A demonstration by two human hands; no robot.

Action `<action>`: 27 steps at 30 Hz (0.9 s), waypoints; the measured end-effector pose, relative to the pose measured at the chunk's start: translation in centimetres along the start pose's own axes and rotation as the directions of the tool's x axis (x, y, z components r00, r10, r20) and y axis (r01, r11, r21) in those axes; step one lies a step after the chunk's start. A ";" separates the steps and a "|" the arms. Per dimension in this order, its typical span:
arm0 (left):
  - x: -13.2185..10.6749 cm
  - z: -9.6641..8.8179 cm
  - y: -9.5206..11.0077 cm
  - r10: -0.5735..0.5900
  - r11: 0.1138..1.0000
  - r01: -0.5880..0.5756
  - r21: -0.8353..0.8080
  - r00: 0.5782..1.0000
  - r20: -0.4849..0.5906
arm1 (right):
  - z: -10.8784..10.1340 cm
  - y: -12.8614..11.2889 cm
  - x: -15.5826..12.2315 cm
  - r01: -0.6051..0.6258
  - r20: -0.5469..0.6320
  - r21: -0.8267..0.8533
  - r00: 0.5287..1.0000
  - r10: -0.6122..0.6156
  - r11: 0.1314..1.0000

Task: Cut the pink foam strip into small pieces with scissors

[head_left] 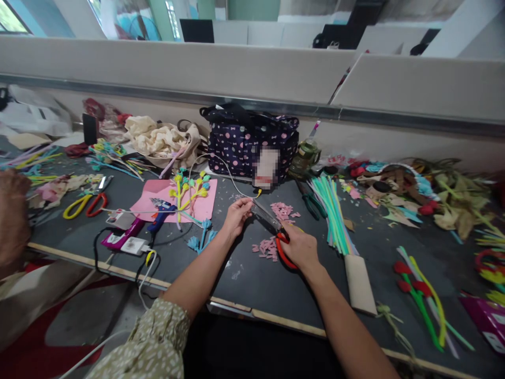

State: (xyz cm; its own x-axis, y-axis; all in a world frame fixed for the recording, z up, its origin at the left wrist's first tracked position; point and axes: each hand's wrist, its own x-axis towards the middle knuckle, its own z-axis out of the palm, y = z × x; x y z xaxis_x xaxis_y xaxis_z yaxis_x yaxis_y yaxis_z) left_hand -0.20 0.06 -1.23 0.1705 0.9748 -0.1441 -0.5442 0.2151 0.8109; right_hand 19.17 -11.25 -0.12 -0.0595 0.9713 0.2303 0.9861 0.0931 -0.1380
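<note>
In the middle of the dark tabletop, my right hand [302,246] grips a pair of scissors [269,217] by its red and yellow handles. The blades reach up and left toward my left hand [238,216]. Its fingertips are pinched together right by the blade tips, and whatever they hold is too small to make out. Small pink cut pieces [282,211] lie in a heap just past the scissors. A second heap of pink pieces [266,248] is nearer to me, below the blades.
A dotted bag [252,137] stands behind, with a phone [268,167] on a cable leaning on it. Pliers [311,200] and pipe cleaners [333,213] lie right. Leftward are a glue gun [161,216], a power strip [123,235], other scissors [89,202] and another person's hand [13,210].
</note>
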 end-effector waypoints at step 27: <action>-0.5 0.6 0.6 -0.088 0.996 0.087 -0.026 0.996 -0.023 | 0.3 -0.2 -0.2 0.006 -0.003 0.003 1.000 -0.006 1.000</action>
State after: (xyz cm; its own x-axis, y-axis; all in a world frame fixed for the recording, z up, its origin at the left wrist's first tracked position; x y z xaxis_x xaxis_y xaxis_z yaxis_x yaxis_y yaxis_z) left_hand -0.06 -0.30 -0.35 0.1990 0.9533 -0.2273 -0.5485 0.3005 0.7803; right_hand 18.92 -11.40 -0.42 -0.0653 0.9700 0.2342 0.9852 0.1000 -0.1395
